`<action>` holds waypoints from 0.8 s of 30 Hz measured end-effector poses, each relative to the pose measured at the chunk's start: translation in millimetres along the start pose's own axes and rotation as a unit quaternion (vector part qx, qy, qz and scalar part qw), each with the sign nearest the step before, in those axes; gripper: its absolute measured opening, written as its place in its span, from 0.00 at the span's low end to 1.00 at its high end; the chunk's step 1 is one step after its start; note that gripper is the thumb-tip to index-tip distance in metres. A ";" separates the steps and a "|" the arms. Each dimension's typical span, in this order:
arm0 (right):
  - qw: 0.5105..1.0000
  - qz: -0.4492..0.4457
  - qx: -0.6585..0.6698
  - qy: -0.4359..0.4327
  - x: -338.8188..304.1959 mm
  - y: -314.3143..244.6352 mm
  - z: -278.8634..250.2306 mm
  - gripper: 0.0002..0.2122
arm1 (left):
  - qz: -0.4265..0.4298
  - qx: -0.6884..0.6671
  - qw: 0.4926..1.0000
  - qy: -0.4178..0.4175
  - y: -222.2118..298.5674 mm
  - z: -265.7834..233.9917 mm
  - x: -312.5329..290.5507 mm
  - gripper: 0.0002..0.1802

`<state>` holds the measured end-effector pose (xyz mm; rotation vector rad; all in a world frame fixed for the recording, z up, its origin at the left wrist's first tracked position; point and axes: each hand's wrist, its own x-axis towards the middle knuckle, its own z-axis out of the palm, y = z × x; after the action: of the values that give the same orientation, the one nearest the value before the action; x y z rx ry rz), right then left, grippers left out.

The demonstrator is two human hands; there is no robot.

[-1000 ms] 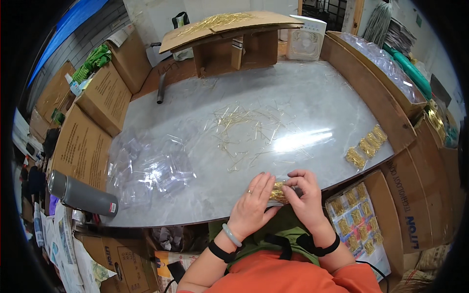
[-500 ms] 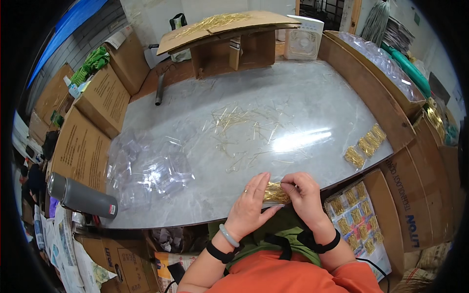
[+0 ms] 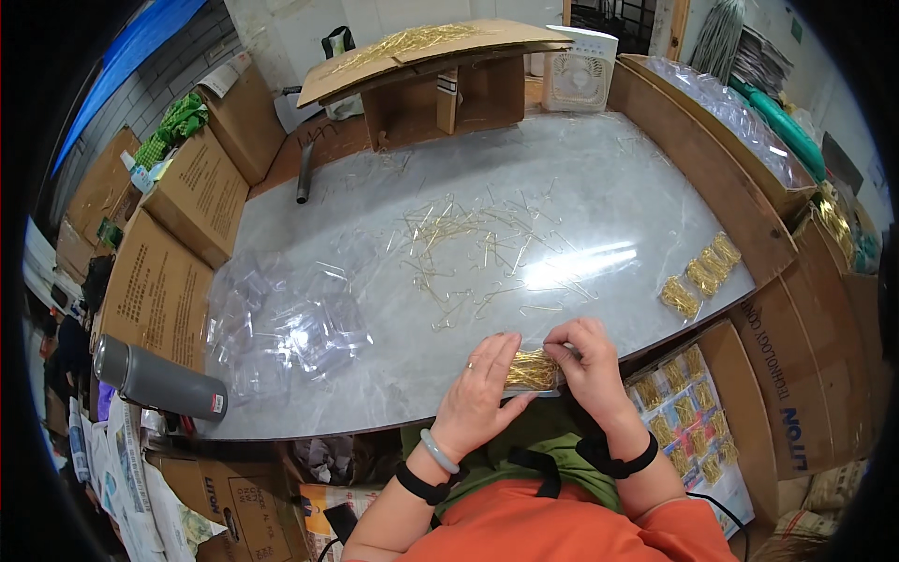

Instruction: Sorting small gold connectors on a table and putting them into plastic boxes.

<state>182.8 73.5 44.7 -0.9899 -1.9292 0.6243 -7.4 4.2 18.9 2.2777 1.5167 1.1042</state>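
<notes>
At the table's near edge, my left hand [image 3: 478, 391] holds a small clear plastic box [image 3: 543, 392] packed with gold wire hooks [image 3: 530, 369]. Its fingers lie along the left side of the box, with the thumb at the near edge. My right hand [image 3: 588, 363] is closed in a pinch at the box's far right corner; anything between those fingertips is too small to make out. Beyond my hands, loose gold wire hooks [image 3: 449, 225] lie scattered over the middle of the grey tabletop [image 3: 365, 201]. Clear plastic boxes [image 3: 290, 328] are heaped on the left.
Filled packs of gold hooks [image 3: 704, 272] sit at the table's right edge, and more lie in an open carton [image 3: 740, 375] below. A grey bottle [image 3: 159, 377] stands at left. At the back are a cardboard shelf [image 3: 403, 117], a dark tube [image 3: 304, 173] and a white fan [image 3: 578, 75].
My right hand has shifted slightly up and right, uncovering more of the hooks in the box. My left hand stays almost in place.
</notes>
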 end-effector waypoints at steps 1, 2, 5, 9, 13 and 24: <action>1.000 -0.016 -0.017 0.003 0.7 -0.8 -0.2 0.06 | -0.002 0.001 1.000 0.003 -0.5 0.5 -0.9 0.52; 1.000 -0.006 -0.005 0.007 0.4 -1.4 0.2 0.06 | -0.004 0.001 1.000 0.006 -0.9 0.6 -1.7 0.52; 1.000 0.009 0.008 0.009 -1.4 1.1 0.4 0.06 | -0.034 -0.033 0.999 0.016 6.6 -5.0 1.3 0.53; 1.000 -0.010 -0.004 -0.011 -1.7 7.0 2.4 0.05 | -0.028 -0.025 0.999 0.015 3.3 -4.2 -0.3 0.54; 0.998 -0.056 -0.034 -0.015 1.8 0.1 0.1 0.05 | -0.028 -0.028 0.999 0.010 2.4 -5.3 -1.6 0.53; 0.960 -0.059 -0.004 -0.272 62.0 11.8 5.2 0.22 | -0.025 -0.039 0.999 0.018 -1.6 -0.4 -3.8 0.58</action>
<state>163.2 131.1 62.2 -0.7452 -2.4495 0.8871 -9.6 1.6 16.6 2.1677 1.5074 1.1759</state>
